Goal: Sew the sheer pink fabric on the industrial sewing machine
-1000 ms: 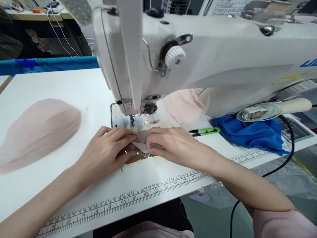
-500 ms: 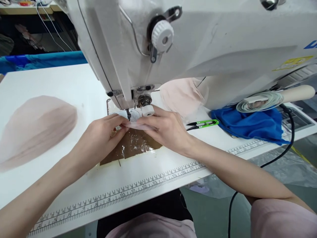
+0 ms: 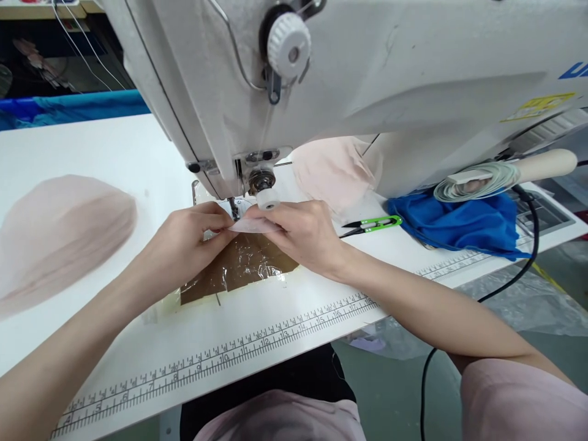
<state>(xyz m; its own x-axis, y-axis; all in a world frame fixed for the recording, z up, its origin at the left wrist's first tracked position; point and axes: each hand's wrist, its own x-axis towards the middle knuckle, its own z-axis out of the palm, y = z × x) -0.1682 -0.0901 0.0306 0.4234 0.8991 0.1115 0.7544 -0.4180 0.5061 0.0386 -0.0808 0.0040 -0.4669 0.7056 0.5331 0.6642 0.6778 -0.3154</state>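
Observation:
A small piece of sheer pale pink fabric (image 3: pixel 252 226) is stretched between my hands, just in front of the presser foot (image 3: pixel 234 210) of the sewing machine (image 3: pixel 349 73). My left hand (image 3: pixel 195 236) pinches its left end between thumb and fingertips. On the other side, my right hand (image 3: pixel 301 233) grips the right part, its fingers partly hidden below the machine's white knob (image 3: pixel 267 198). Beneath both hands lies a brown sheet under clear film (image 3: pixel 239 269), taped to the table.
Sheer pink pieces (image 3: pixel 68 233) lie at the left, and more pink fabric (image 3: pixel 333 171) sits behind my right hand. Green thread snips (image 3: pixel 374 225) rest beside a blue cloth (image 3: pixel 454 226). A printed ruler (image 3: pixel 220 361) follows the front edge of the white table (image 3: pixel 151 343).
The camera view has shifted slightly. More of the pink fabric shows between my hands, and both hands keep their hold close to the presser foot.

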